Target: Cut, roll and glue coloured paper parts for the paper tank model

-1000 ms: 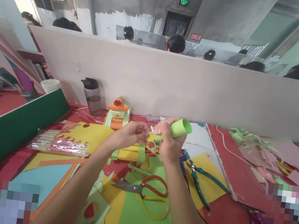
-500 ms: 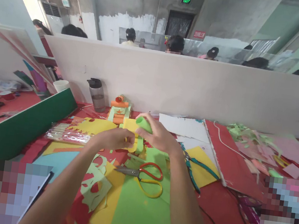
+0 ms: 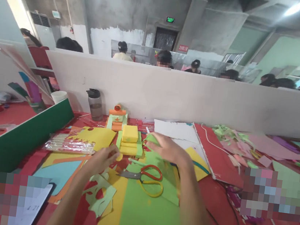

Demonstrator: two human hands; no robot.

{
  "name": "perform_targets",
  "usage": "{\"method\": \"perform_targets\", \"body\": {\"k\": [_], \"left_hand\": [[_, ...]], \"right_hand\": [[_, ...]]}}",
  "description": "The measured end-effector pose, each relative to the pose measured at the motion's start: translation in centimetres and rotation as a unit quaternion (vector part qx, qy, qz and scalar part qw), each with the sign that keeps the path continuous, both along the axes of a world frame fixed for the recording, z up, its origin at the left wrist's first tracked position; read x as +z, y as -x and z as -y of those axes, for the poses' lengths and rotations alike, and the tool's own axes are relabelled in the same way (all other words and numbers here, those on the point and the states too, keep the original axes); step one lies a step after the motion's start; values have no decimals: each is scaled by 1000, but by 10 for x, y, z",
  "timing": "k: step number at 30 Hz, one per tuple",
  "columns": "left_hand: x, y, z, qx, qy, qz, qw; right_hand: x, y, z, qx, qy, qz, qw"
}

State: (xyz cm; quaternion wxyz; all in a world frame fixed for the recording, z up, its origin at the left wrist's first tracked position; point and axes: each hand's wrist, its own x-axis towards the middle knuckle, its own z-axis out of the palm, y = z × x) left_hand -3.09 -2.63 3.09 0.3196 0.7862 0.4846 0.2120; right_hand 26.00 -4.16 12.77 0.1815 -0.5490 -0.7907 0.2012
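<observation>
My right hand (image 3: 169,151) is closed on a green paper roll (image 3: 152,138), partly covered by the fingers, over the right side of the table. My left hand (image 3: 105,160) pinches a small rounded yellow paper piece (image 3: 119,156). Between the hands stands a yellow and green paper model (image 3: 129,134), a yellow block on top of yellow rolls with green sides; neither hand touches it. Directly behind is an orange and pale green paper model (image 3: 117,118) bearing a star. Scissors (image 3: 141,177) with red and yellow handles lie open on green paper (image 3: 150,216) below the hands.
A dark-lidded water bottle (image 3: 95,105) stands against the white partition (image 3: 196,96). At left are a green divider (image 3: 26,129) and a bag of sticks (image 3: 70,144). Paper scraps (image 3: 101,191) lie near my left forearm. Teal handles (image 3: 200,167) show beside my right wrist. People sit beyond the partition.
Both hands have drawn away from the yellow and green model, left hand toward me and leftward, right hand rightward with the green roll. The model is now uncovered. The camera view has shifted.
</observation>
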Motion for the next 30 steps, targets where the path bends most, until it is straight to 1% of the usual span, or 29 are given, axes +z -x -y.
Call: {"method": "perform_targets", "body": {"k": [2,3,5,7,9,11,14,17,20,22,25,30], "left_hand": [[-4,5,-4,48,-30,38,998],[-6,7,-5,61,-39,46,996],[-11,10,-7,74,-47,30,996],[-16,12,-7,91,-51,-11,994],[-20,14,-5,122,-62,-60,989],[-21,16,-3,161,-72,-109,978],[-19,20,1,226,-93,-169,955],[-16,26,1,282,-131,-192,931],[-14,32,-1,317,-128,-200,918],[-15,34,-2,324,-116,-202,917],[-17,31,-1,317,-118,-194,921],[-21,23,-2,281,-117,-163,938]], "right_hand": [[-20,20,2,40,52,47,997],[-31,32,1,64,68,69,993],[-53,55,-1,110,86,103,985],[-70,74,-5,138,81,124,979],[-81,84,-7,138,59,132,980],[-83,86,-8,133,40,129,982],[-79,72,-8,106,26,134,985],[-75,50,-8,54,24,169,984],[-75,36,-8,28,6,186,982],[-78,33,-7,21,-7,183,983],[-84,33,-4,17,-10,167,986],[-93,23,-1,-38,-11,150,988]]}}
